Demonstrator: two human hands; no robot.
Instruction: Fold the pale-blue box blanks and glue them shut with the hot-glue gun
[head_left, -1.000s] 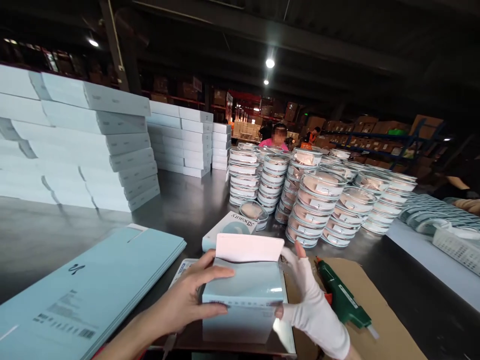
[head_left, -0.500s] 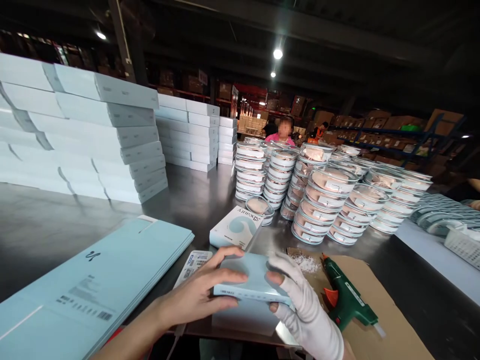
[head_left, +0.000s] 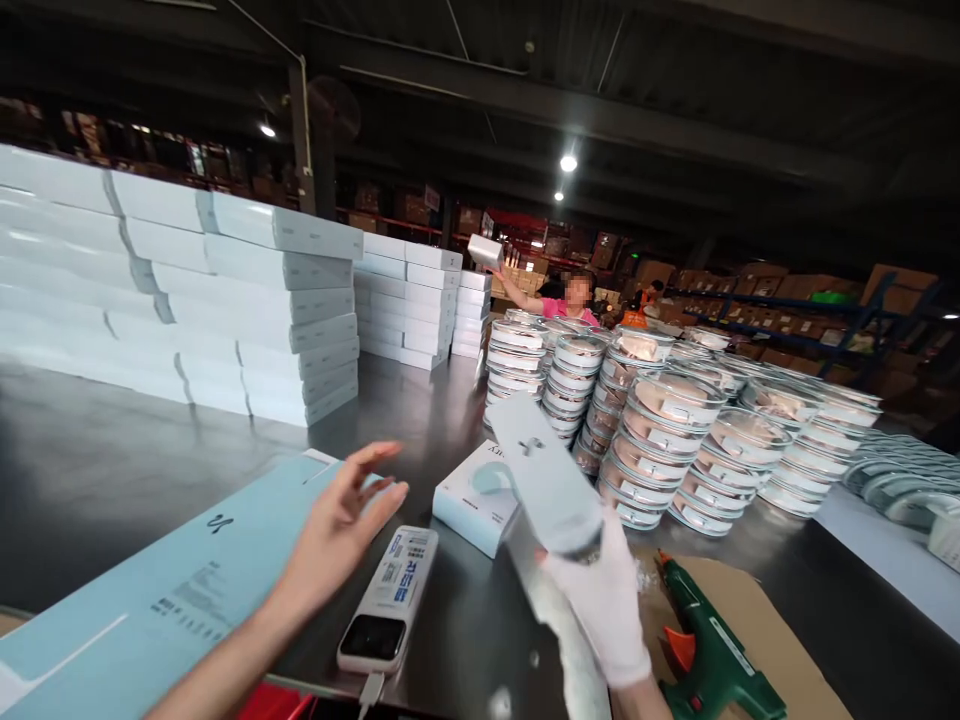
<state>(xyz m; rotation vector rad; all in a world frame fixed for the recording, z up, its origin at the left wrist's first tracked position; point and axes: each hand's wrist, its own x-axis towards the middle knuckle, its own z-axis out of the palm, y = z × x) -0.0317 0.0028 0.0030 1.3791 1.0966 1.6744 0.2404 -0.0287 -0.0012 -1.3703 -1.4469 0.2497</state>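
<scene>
My right hand, in a white glove, holds a closed light-blue box lifted off the table and tilted up toward the back. My bare left hand hovers with its fingers spread above the stack of flat light-blue carton blanks, holding nothing. Between the hands a white power bank lies on the metal table. A finished light-blue box rests just behind it.
A green glue gun lies on brown cardboard at the right. Stacks of round clear containers fill the middle. White box stacks stand at the left. A person in pink at the far side lifts a box.
My right hand has lifted the closed box off the table and tilted it up. My left hand let go of it and moved left, fingers spread. The view has shifted right.
</scene>
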